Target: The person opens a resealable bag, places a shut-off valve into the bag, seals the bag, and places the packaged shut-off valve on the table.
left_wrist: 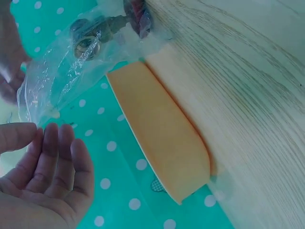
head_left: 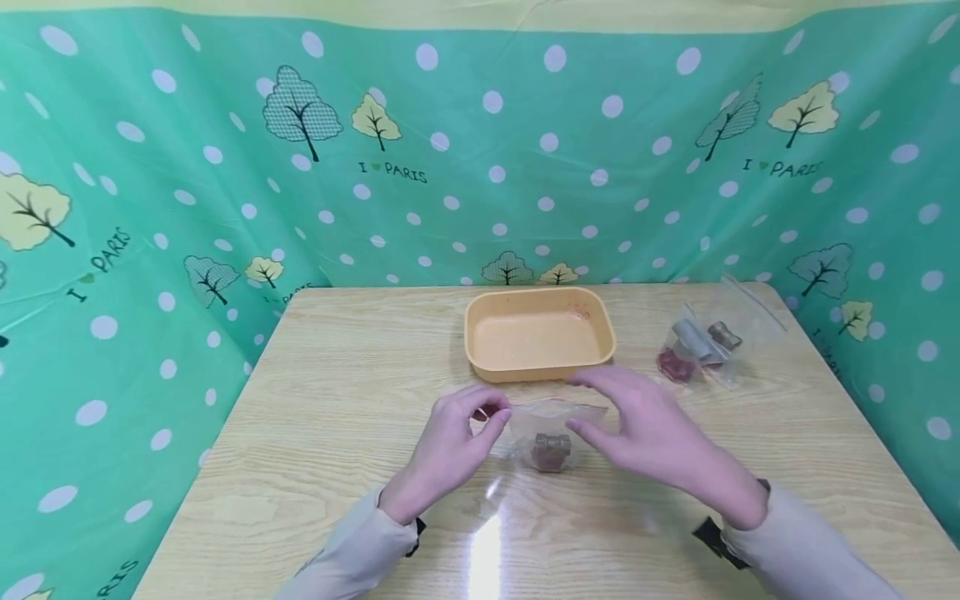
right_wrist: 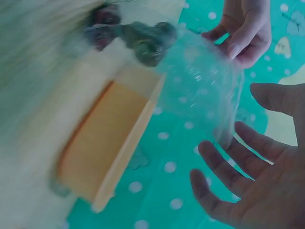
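A clear zip bag (head_left: 525,427) hangs upright just in front of the tan tray. In it are a metal tee pipe fitting (right_wrist: 151,42) and a dark red lump (right_wrist: 102,23), whose kind I cannot tell. My left hand (head_left: 453,437) pinches the bag's upper left corner between thumb and forefinger; the other fingers show loosely bent in the left wrist view. On the bag's right side, my right hand (head_left: 645,421) is spread, thumb and fingers apart, with the fingertips close to the bag's upper edge. Whether they touch the plastic I cannot tell.
The tan plastic tray (head_left: 491,368) stands at the back middle of the wooden table (head_left: 337,375), with reddish traces inside. At the back right lie filled clear bags (head_left: 723,367) holding metal and grey fittings and dark red contents. A green patterned curtain (head_left: 465,192) hangs behind.
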{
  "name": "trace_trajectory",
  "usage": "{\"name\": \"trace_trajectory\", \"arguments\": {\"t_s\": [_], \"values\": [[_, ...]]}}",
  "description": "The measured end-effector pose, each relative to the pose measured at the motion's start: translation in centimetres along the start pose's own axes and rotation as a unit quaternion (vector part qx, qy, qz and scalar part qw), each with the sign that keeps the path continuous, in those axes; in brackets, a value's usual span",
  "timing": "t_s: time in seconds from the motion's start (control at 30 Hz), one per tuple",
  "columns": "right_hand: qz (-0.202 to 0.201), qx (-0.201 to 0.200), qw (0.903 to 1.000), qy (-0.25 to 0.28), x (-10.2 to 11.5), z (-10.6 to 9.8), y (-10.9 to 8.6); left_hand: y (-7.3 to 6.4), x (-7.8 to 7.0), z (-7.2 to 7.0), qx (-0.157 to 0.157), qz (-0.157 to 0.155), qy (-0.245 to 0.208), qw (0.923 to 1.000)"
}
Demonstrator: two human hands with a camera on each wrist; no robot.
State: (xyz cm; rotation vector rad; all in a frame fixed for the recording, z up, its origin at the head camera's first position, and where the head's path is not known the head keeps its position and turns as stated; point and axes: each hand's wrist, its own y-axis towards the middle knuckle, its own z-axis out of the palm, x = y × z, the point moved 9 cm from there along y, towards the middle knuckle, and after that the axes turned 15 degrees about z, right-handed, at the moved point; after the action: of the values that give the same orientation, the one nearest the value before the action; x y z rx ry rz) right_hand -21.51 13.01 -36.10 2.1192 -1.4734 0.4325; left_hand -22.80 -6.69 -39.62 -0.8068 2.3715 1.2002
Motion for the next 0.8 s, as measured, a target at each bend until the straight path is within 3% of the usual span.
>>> {"name": "trace_trajectory", "arguments": {"t_s": [0.1, 0.27, 0.57, 0.8], "values": [[-0.046, 0.003, 0.9979, -0.046, 2.2, 0.9, 0.8, 0.0, -0.1, -0.1, -0.002, -0.001, 0.002, 1.0000], [-0.078, 0.021, 0.9917, -0.100, 4.8, 2.7, 1.8, 0.1, -0.3, -0.1, -0.003, 0.002, 0.003, 1.0000], [-0.109, 0.020, 0.9910, -0.075, 6.2, 4.1, 2.9, 0.1, -0.4, -0.1, -0.009, -0.001, 0.001, 1.0000], [-0.101, 0.028, 0.9923, -0.065, 5.9, 4.5, 3.3, 0.0, -0.4, 0.0, -0.001, -0.011, -0.006, 0.9999]]}}
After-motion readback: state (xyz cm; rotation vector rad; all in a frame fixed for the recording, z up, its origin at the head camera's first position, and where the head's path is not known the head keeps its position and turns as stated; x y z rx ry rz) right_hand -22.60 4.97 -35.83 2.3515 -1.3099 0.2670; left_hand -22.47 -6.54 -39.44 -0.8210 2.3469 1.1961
